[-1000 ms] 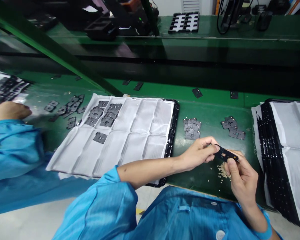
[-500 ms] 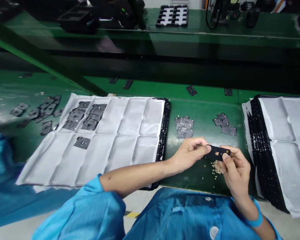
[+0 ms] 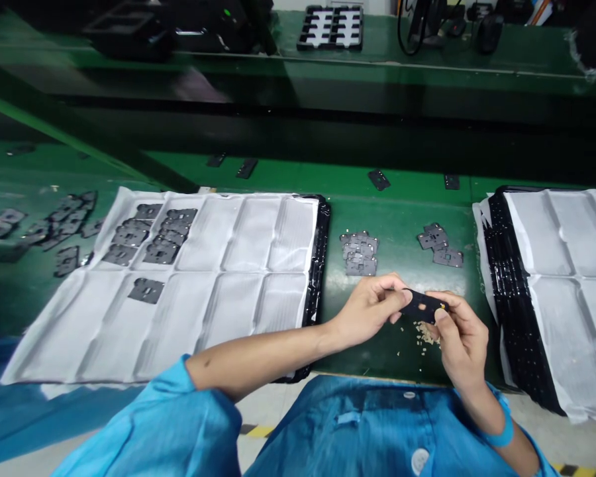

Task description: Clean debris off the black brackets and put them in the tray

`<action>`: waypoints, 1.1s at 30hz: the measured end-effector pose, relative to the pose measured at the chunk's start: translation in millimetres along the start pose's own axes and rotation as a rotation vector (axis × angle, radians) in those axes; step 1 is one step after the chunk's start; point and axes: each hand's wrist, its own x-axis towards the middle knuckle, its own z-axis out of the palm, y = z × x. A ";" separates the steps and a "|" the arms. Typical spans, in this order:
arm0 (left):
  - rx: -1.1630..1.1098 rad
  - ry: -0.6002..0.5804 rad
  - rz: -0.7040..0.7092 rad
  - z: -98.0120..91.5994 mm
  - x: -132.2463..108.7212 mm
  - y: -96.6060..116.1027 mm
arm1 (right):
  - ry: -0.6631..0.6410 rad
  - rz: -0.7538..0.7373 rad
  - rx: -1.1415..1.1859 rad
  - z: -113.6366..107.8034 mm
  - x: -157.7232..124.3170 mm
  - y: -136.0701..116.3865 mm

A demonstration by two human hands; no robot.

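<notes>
Between my hands is a small flat black plastic plate (image 3: 424, 307) with a hole in its middle and a yellow-orange spot near its right end. My left hand (image 3: 377, 305) pinches its left end, thumb on top. The right end is gripped by my right hand (image 3: 459, 334), its thumb on the front edge and fingers behind. Below the plate, a heap of tiny tan pieces (image 3: 426, 332) lies on the green table, partly hidden by my right hand. Just beyond my hands are a stack of dark plates (image 3: 361, 253) and a smaller group of similar plates (image 3: 440, 245).
At left, a tray covered with a white liner (image 3: 248, 291) holds several dark plates (image 3: 171, 235). More plates (image 3: 64, 222) lie farther left. Stacked black trays (image 3: 521, 311) with white liner stand at right. A green post (image 3: 104, 142) slants across the upper left.
The view has shifted slightly, so the trays and plates sit a little farther left. Both hands keep hold of the black plate, which is tilted slightly differently.
</notes>
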 end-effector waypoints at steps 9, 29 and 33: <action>-0.007 -0.016 0.031 -0.1 -0.7 -1.0 | 0.017 -0.068 -0.126 -3.1 0.4 -0.1; 0.023 0.006 0.104 2.8 -3.2 -5.4 | 0.063 0.016 -0.152 -2.6 -1.8 1.2; 0.033 0.008 0.124 3.3 -4.8 -6.6 | 0.067 -0.004 -0.198 -5.3 -0.4 0.7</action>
